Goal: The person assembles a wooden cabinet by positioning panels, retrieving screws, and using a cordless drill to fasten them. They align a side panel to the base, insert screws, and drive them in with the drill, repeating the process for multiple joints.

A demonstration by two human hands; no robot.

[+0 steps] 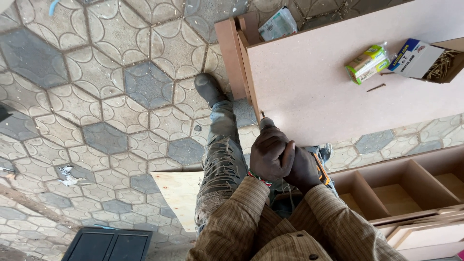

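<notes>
While my boot (209, 88) braces on the paving, left hand (268, 154) wraps the drill (320, 169) top, right hand (303, 169) closed on its grip, bit at the board (328, 82) near edge. I'd keep it square, push steady. Green packet (367, 63) and screw box (427, 60) lie well apart on the board.

Single head-worn view, looking steeply down, close over the hands (285, 159), near edge of the board (338, 87), paved floor (96, 96) beyond
</notes>
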